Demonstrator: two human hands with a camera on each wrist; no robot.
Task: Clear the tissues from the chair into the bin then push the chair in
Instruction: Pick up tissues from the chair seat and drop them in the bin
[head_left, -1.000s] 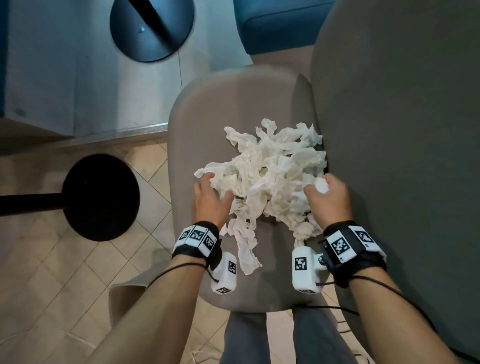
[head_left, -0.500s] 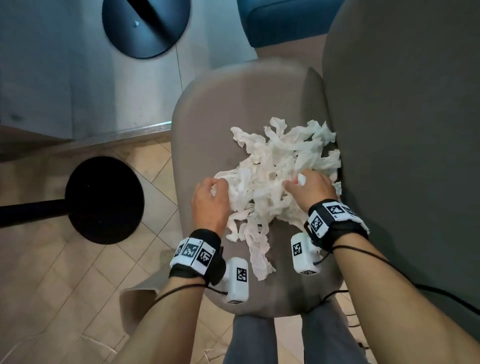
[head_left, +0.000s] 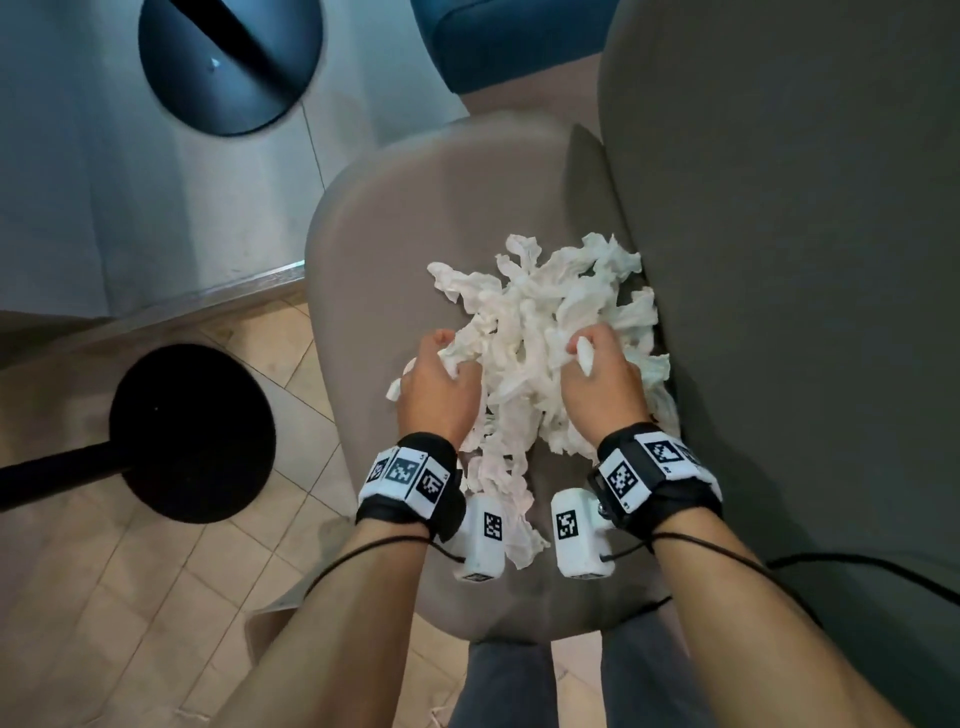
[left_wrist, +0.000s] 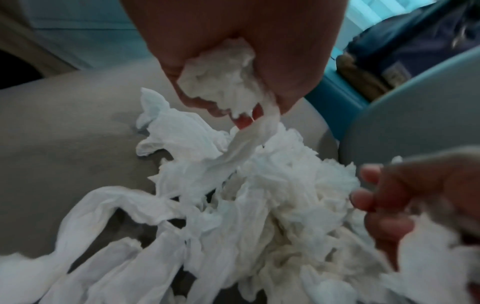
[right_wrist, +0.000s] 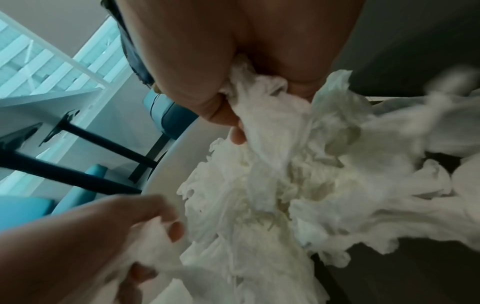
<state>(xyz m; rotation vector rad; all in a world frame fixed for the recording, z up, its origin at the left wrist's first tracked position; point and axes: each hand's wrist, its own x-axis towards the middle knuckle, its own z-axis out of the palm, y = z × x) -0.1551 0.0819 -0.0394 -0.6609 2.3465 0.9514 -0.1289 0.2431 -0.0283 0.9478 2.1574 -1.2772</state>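
A heap of crumpled white tissues (head_left: 540, 332) lies on the grey-beige seat of the chair (head_left: 415, 208), close to its dark backrest (head_left: 779, 260). My left hand (head_left: 441, 374) grips a wad of tissue at the heap's left side; in the left wrist view the tissue (left_wrist: 228, 76) bulges from that fist. My right hand (head_left: 597, 374) clutches tissues at the heap's right side, and a strip (right_wrist: 249, 98) trails from its curled fingers in the right wrist view. Loose strands (head_left: 509, 509) hang toward the seat's front edge. No bin is in view.
A black round table base (head_left: 192, 431) with a pole stands on the tiled floor at left. Another dark round base (head_left: 228, 57) sits on the grey floor beyond. A blue seat (head_left: 509, 36) is behind the chair. My legs (head_left: 519, 686) stand at the seat's front.
Both hands have drawn inward across the heap and closed into fists on tissue, bunching the pile together between them.
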